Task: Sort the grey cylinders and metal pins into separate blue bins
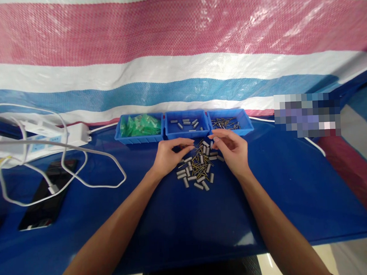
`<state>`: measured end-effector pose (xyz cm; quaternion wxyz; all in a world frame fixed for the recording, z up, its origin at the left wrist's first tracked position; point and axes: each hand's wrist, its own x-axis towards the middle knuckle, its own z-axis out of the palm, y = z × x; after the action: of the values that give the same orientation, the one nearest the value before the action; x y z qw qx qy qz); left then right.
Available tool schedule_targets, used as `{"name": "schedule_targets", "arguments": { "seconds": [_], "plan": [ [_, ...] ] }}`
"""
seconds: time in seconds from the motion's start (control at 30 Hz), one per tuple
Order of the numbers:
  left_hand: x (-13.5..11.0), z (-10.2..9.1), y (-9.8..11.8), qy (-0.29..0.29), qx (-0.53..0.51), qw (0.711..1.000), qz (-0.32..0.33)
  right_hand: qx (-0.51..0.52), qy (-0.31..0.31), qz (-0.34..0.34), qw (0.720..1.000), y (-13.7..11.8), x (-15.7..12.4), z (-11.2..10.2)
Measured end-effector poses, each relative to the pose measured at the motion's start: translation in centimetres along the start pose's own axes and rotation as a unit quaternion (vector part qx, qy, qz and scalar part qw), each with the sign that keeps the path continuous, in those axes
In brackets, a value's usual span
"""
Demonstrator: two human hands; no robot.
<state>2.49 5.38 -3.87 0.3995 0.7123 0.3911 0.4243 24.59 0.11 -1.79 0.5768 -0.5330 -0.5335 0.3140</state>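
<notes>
My left hand (172,155) is closed in a pinch at the left edge of a loose pile, its thumb and forefinger tips close together; whatever sits between them is too small to make out. Across the pile, my right hand (234,150) also has its fingers pinched, with a small grey piece by the fingertips that I cannot tell as held or lying behind. The pile mixes short grey cylinders (199,186) with thin brass-coloured pins (199,169) on the blue table cover (187,222).
Behind the pile stand three blue bins: the left bin (141,139) with green plastic bags (142,125), the middle bin (188,134) with several grey cylinders, the right bin (245,130) with pins. White cables (91,186), a power strip (76,135) and a black phone (48,200) lie left.
</notes>
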Motion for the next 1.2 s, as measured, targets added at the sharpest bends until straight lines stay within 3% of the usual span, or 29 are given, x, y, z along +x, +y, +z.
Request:
{"name": "schedule_targets", "arguments": {
  "seconds": [0.17, 0.3, 0.63, 1.2],
  "plan": [
    [0.0, 0.1, 0.2, -0.021, -0.146, 0.986, -0.074, -0.011, -0.025, 0.010, 1.000, 0.0, -0.3, 0.2],
    [0.2, 0.2, 0.6, -0.008, -0.197, 0.974, -0.110, -0.034, -0.046, -0.003, 0.998, 0.3, -0.4, 0.2],
    [0.3, 0.2, 0.5, -0.023, -0.183, 0.979, -0.092, -0.061, -0.133, -0.022, 0.989, -0.6, -0.8, 0.9],
    [0.2, 0.2, 0.9, -0.048, -0.182, 0.979, -0.082, 0.043, -0.124, 0.062, 0.989, 0.4, -0.7, 1.1]
  ]
}}
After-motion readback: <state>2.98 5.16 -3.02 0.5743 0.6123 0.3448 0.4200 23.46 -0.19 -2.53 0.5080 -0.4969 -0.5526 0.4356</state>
